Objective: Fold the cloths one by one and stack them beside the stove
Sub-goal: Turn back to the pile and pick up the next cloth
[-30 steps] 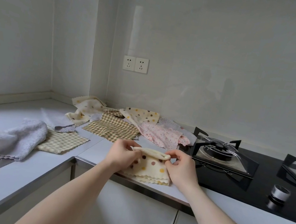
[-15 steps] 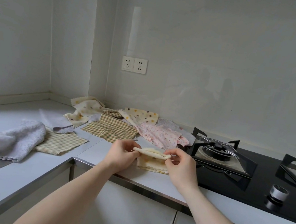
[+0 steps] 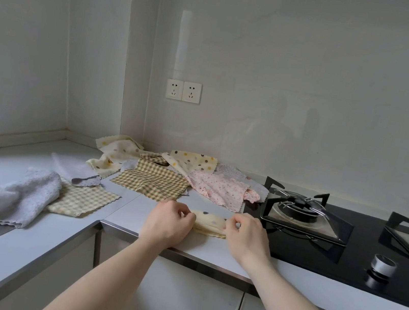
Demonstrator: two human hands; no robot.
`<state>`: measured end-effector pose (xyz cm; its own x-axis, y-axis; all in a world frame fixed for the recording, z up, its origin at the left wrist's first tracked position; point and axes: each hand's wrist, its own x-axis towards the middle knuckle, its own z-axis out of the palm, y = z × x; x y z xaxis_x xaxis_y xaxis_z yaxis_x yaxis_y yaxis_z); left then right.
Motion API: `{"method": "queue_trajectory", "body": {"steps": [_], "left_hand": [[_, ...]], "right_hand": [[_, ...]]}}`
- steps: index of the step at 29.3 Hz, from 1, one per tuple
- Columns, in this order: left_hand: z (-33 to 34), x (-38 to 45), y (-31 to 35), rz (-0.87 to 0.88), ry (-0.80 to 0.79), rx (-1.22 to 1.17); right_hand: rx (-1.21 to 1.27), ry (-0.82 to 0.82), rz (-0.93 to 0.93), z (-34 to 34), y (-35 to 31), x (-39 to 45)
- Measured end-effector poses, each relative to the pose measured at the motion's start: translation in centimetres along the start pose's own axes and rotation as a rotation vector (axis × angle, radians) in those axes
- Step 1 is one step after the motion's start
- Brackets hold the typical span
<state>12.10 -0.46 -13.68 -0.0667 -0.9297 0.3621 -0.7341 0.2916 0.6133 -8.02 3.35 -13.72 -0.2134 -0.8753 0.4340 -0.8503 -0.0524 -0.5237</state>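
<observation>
Am pinching dotted cloth (image 3: pixel 210 222) at both ends, left hand (image 3: pixel 168 223) and right hand (image 3: pixel 248 235). Fold now laid flat on counter (image 3: pixel 135 213), no longer hanging. Stove (image 3: pixel 305 219) at 3 o'clock. Unfolded pile (image 3: pixel 168 173) waiting at 12.

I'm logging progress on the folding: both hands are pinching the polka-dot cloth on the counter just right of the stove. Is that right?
Not quite. The head view shows both the left hand and right hand pinching the polka-dot cloth on the counter just left of the stove, not right.
</observation>
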Motion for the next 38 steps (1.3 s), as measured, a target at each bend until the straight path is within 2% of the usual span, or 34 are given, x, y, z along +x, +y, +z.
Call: {"method": "queue_trajectory", "body": {"steps": [6,14,21,28,33,38], "left_hand": [[0.4,0.5,-0.4,-0.038,0.049,0.056],[0.3,0.6,-0.7,-0.037,0.031,0.136],[0.4,0.8,-0.4,-0.009,-0.107,0.255],[-0.2,0.2,-0.3,-0.005,-0.105,0.054],[-0.7,0.3,-0.6,-0.045,-0.120,-0.183],[-1.0,-0.5,-0.6,-0.042,-0.125,-0.222]], "right_hand": [[-0.095,-0.031,-0.031,0.0,0.0,0.1],[-0.202,-0.112,-0.005,0.1,-0.1,0.1],[-0.053,-0.110,-0.031,-1.0,-0.7,-0.5],[-0.006,-0.130,-0.017,-1.8,-1.1,-1.3],[-0.021,-0.151,-0.049,-2.1,-1.3,-0.9],[0.103,-0.183,-0.053,-2.1,-0.9,-1.0]]}}
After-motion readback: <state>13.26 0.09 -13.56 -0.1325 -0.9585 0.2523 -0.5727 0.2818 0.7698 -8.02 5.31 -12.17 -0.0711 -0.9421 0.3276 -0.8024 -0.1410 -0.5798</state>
